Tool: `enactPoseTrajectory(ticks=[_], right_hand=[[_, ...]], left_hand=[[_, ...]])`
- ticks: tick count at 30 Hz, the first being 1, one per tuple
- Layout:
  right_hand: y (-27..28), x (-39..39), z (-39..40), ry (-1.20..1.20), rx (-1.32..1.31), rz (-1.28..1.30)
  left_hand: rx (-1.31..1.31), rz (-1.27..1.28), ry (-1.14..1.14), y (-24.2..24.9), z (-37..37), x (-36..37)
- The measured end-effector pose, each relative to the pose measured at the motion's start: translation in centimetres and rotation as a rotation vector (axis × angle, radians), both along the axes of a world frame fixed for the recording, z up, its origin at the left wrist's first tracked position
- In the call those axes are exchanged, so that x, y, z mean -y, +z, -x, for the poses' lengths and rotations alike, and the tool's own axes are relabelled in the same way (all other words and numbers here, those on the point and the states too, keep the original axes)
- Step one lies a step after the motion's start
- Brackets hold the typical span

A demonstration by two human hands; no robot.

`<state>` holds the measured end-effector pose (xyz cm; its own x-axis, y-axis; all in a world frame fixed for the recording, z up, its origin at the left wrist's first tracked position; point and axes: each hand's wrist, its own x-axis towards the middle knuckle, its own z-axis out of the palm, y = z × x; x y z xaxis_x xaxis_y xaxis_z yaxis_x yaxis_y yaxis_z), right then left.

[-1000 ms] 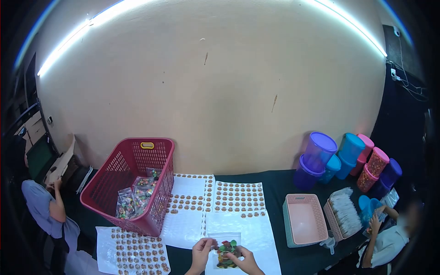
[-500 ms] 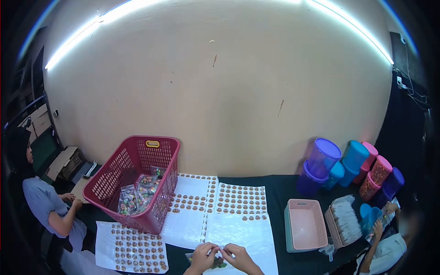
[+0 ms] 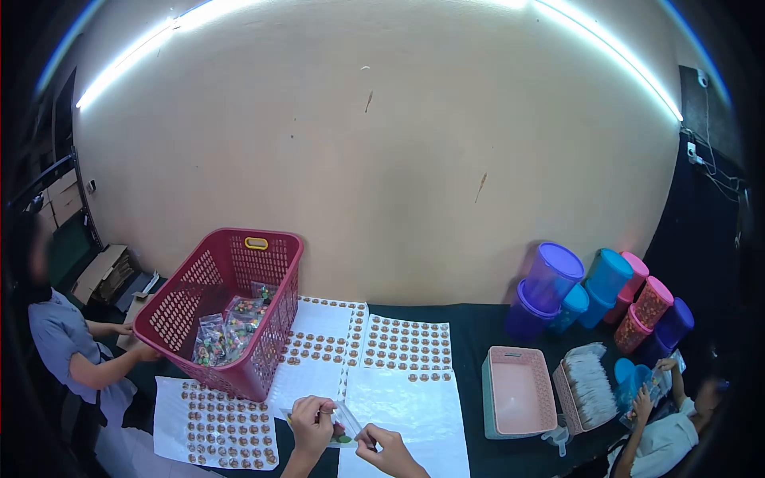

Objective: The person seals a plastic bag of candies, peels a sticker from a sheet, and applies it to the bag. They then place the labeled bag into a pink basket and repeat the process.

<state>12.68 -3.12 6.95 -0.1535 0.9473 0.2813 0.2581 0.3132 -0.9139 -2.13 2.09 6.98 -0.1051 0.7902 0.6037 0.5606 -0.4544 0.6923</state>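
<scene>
The clear plastic bag point(image 3: 346, 420) is in front of the maroon basket point(image 3: 267, 358) and to its right, above the sticker sheets point(image 3: 402, 406) on the table point(image 3: 470, 315). It lies between the two hands. The left hand point(image 3: 311, 424) has its fingers bent and close together at the upper left part of the bag, and they seem to pinch its edge. The fingers of the right hand point(image 3: 386, 451) are also pressed together, at the lower right end of the same edge, which runs slanted from one hand to the other. Something green shows through the bag just beside the left fingers.

The remaining content of the bag is hard to make out, because the left hand covers a part of it. I cannot tell if the bag is open or closed, nor if it touches the sheet below. Both wrists are cut off by the lower border of the view.

Inside the basket there are filled bags point(image 3: 231, 331) with small colourful pieces, too small to name. Far to the right of the basket stand the pink tray point(image 3: 522, 390), the basket of white packets point(image 3: 590, 386) and the stacked tubs point(image 3: 550, 279). One person point(image 3: 68, 342) is to the left of the basket; another person point(image 3: 657, 438), at the far right, is partly cut off or dark.
</scene>
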Motion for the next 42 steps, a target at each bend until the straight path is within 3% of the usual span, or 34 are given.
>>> enactPoseTrajectory(ticks=[5, 7, 14, 18, 22, 24, 28, 30, 32, 36, 38, 40, 41, 42], right_hand=[[-0.4, 0.4, 0.3, 0.028, -0.052, 0.01], [-1.1, 0.3, -0.2, 0.146, 0.025, 0.105], [-0.7, 1.0, 0.2, 0.068, -0.053, 0.043], [-3.4, 1.4, -0.3, -0.139, -0.1, 0.03], [-6.7, 1.6, -2.1, -0.288, -0.223, 0.183], [-7.1, 1.9, -2.8, -0.361, -0.371, 0.24], [-7.2, 2.4, -2.6, -0.307, -0.428, 0.277], [-7.7, 2.3, -1.9, -0.285, -0.471, 0.26], [-7.3, 1.9, -1.6, -0.32, -0.3, 0.027], [-4.9, 0.8, -2.7, -0.313, -0.148, -0.069], [-3.3, 0.4, -3.5, -0.401, 0.032, -0.11], [-0.7, 0.0, -3.5, -0.53, 0.407, -0.381], [-0.8, 0.0, -3.6, -0.529, 0.406, -0.384], [-1.0, -0.2, -3.7, -0.372, 0.48, -0.393]], left_hand=[[-0.032, -0.019, 0.017, -0.4, 0.7, 0.5], [-0.031, -0.021, 0.035, -0.4, 0.8, 0.7], [-0.092, 0.002, -0.021, -0.2, 0.8, 0.5], [-0.058, 0.035, -0.163, -1.0, 0.6, 0.0], [-0.116, 0.086, -0.263, -2.4, 0.3, 0.8], [-0.134, 0.159, -0.422, -3.3, -0.4, 1.8], [-0.336, 0.2, -0.625, -2.3, -2.8, 3.9], [-0.26, 0.247, -0.647, -2.5, -3.6, 4.1], [-0.185, 0.295, -0.666, -3.2, -3.6, 3.8], [-0.135, 0.227, -0.668, -3.7, -2.7, 2.8], [-0.202, 0.292, -0.61, -3.6, -2.2, 2.5], [-0.119, 0.219, -0.598, -3.7, -2.1, 2.3], [-0.046, 0.245, -0.646, -3.6, -1.9, 2.3], [0.027, 0.272, -0.694, -3.3, -1.9, 2.4]])
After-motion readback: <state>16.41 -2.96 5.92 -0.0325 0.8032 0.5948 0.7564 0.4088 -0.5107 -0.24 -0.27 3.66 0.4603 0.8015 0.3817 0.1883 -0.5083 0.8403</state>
